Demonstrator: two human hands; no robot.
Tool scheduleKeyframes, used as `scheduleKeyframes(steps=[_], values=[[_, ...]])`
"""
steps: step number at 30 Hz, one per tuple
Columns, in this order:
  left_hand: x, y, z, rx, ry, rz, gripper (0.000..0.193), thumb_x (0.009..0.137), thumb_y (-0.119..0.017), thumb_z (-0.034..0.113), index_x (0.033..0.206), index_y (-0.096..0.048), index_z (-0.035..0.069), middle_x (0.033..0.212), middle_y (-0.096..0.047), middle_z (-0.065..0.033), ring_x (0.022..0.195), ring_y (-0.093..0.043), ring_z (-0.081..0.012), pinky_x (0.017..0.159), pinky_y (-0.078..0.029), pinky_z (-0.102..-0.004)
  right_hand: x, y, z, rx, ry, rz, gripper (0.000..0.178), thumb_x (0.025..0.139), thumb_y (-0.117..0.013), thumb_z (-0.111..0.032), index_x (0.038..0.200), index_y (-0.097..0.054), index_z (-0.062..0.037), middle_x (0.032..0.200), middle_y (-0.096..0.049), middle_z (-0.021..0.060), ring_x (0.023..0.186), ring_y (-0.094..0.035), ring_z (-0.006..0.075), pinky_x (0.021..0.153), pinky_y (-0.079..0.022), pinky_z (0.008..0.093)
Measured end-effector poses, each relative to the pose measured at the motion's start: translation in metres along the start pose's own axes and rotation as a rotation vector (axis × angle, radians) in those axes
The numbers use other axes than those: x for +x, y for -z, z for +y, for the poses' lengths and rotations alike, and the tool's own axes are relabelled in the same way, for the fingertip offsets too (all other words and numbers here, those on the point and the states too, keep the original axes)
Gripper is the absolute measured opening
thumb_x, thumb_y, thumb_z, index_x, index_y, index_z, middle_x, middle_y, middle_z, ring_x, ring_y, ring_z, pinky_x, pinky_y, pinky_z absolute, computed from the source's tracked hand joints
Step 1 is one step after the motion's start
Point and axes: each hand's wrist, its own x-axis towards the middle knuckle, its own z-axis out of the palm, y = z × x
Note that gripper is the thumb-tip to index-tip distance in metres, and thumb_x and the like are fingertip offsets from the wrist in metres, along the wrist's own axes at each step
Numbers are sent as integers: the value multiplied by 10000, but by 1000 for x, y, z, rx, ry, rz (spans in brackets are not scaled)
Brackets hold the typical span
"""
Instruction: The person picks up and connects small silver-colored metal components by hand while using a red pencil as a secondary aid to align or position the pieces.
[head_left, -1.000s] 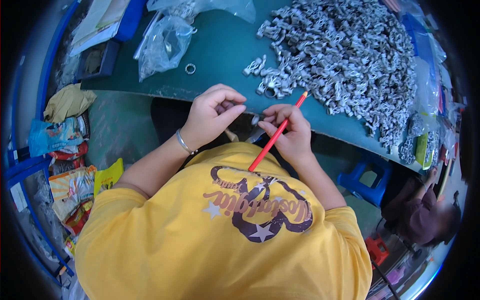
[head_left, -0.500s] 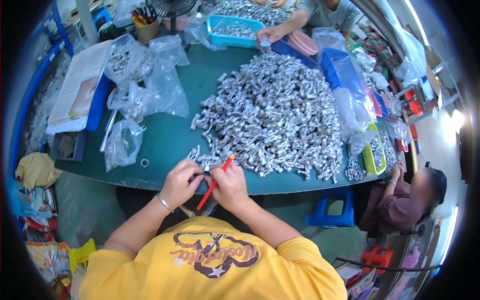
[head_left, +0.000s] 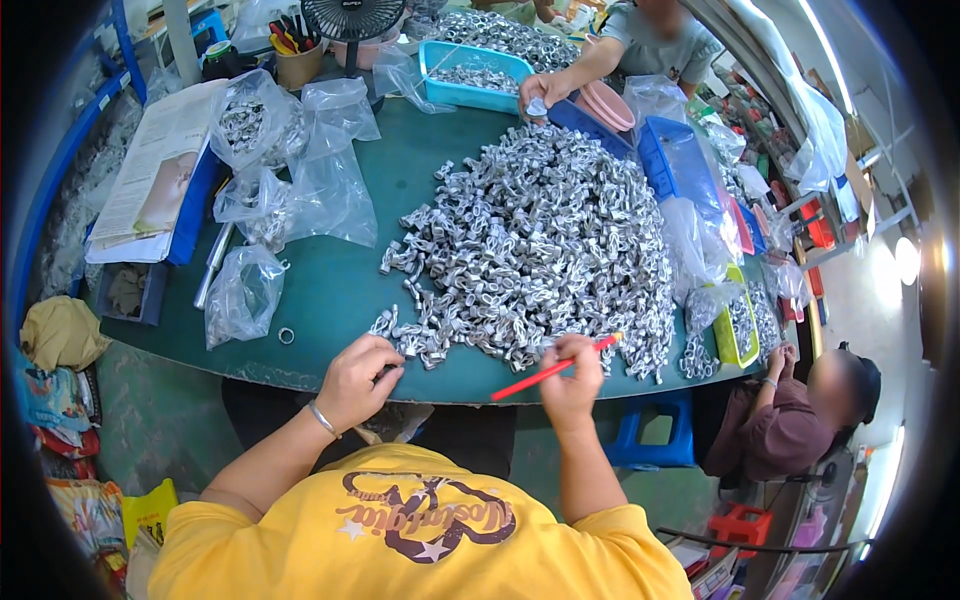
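Note:
A big heap of small silvery metal parts (head_left: pixel 540 230) covers the middle of the green table (head_left: pixel 330 290). My right hand (head_left: pixel 572 385) is at the front edge of the heap, closed on a red pencil (head_left: pixel 527 383) that slants across the fingers, its yellowish end up to the right. My left hand (head_left: pixel 358 382) is at the table's front edge, left of the heap. Its fingers are pinched together on something small and dark, mostly hidden. A few loose metal parts (head_left: pixel 384 320) lie just beyond it.
Clear plastic bags (head_left: pixel 245 297), a small ring (head_left: pixel 287 336) and a metal rod (head_left: pixel 214 265) lie to the left. A blue basket (head_left: pixel 475 75) stands at the back, a green basket (head_left: pixel 737 330) at the right. Across the table, a co-worker's hand (head_left: pixel 540 92) holds something pale.
My right hand has moved away from the left, rightward to the heap, taking the red pencil along. My left hand stays nearly in place. The view has shifted slightly.

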Motion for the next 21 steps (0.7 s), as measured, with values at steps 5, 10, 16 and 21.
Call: scheduleKeyframes(steps=[5, 10, 16, 21], values=[[-1, -4, -2, -13, -9, 16, 83, 722, -660, 18, 793, -617, 23, 843, -587, -96, 729, -589, -266, 628, -483, -325, -16, 19, 37, -179, -176, 0, 204, 692, -626, 64, 768, -460, -28, 757, -561, 133, 707, -539, 333, 647, -445, 387], [0, -1, 0, -16, -25, 20, 79, 725, -657, 14, 793, -617, 22, 837, -590, -95, 728, -592, -262, 631, -484, -323, -19, 18, 37, -241, -227, -82, 199, 717, -640, 44, 740, -454, -24, 744, -566, 111, 649, -534, 255, 615, -446, 321], [0, -1, 1, -33, -18, 36, 82, 723, -656, 11, 793, -615, 20, 831, -590, -92, 721, -591, -256, 624, -483, -317, -19, 18, 35, -214, -230, -151, 201, 717, -658, 18, 735, -463, -29, 754, -592, 110, 653, -552, 277, 629, -446, 345], [0, -3, -3, -11, -65, 54, 82, 723, -655, 10, 794, -614, 19, 828, -589, -93, 715, -590, -256, 621, -482, -317, -17, 14, 31, -249, -127, -125, 189, 722, -657, 17, 753, -481, -43, 743, -573, 125, 655, -555, 317, 589, -453, 374]])
